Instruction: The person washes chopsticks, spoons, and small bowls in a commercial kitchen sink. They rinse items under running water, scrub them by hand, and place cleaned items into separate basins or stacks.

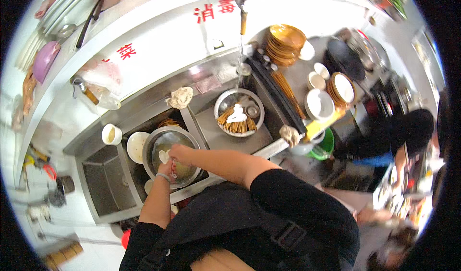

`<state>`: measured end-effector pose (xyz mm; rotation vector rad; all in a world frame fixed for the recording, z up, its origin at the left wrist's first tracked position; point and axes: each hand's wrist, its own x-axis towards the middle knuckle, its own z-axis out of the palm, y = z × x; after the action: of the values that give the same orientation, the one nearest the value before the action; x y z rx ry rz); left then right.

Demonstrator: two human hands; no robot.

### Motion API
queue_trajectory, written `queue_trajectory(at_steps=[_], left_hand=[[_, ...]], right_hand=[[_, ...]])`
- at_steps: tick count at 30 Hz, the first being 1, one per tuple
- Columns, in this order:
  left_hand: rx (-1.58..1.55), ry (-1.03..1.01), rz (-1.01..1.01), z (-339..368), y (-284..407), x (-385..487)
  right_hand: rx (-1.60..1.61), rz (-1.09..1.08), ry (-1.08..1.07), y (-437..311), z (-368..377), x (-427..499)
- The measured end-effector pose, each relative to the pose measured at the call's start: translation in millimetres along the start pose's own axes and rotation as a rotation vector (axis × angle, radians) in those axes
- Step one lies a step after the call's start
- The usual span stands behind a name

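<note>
My left hand (166, 169) and my right hand (181, 154) meet over a round metal basin (146, 152) of cloudy yellowish water. Small white spoons (164, 156) are held between them, with the rounded ends showing at the fingers. Red marks show by the left fingers, too blurred to make out. The basin sits in a stainless sink compartment, with a white plate (136, 147) at its left and brown dishes (168, 123) partly hidden behind it. In the compartment to the right, a metal bowl (217, 107) holds chopsticks (243, 127), white spoons (236, 114) and a small round metal item.
Water runs from a faucet (243, 17) into the right bowl. A cup (112, 134) stands on the sink edge. Cloths (181, 97) lie on the rims. Stacked brown dishes (284, 44) and white bowls (319, 103) crowd the right counter. Another person (399, 137) is at far right.
</note>
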<state>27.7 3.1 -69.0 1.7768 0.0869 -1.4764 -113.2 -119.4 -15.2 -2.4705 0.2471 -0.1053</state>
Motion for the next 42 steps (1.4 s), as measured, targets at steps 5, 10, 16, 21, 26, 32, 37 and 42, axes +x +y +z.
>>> queue_trajectory(at_steps=[5,10,16,21,26,32,37,42], left_hand=[[-0.594,-0.063,-0.004,54.1,-22.3,-48.7],[-0.882,-0.042,0.072,91.0,-30.4,-67.3],[-0.708,0.001,0.092,71.0,-33.2,-33.0],[-0.624,0.173,0.087,69.7,-33.5,-26.7],[-0.685,0.307,0.131,102.8,-16.2,-56.2],[-0.887,0.243,0.121,144.5,-20.4,-72.8],[-0.878,0.409,0.159,137.2,-42.9,-72.3],[-0.816,0.47,0.1,128.0,-54.5,-82.2]], right_hand=[[-0.136,-0.321,0.096,-5.5,-31.5,-41.4],[-0.159,-0.294,-0.105,4.6,-30.6,-51.4],[-0.014,-0.294,-0.039,14.7,-57.4,-38.3],[-0.119,-0.19,0.077,-5.6,-178.1,18.9],[-0.467,-0.617,0.478,-76.2,-289.9,112.4],[-0.038,-0.582,0.308,-160.9,-315.8,182.3],[-0.102,-0.464,0.169,-134.4,-342.1,154.9],[-0.374,-0.425,0.177,-35.2,-365.0,95.0]])
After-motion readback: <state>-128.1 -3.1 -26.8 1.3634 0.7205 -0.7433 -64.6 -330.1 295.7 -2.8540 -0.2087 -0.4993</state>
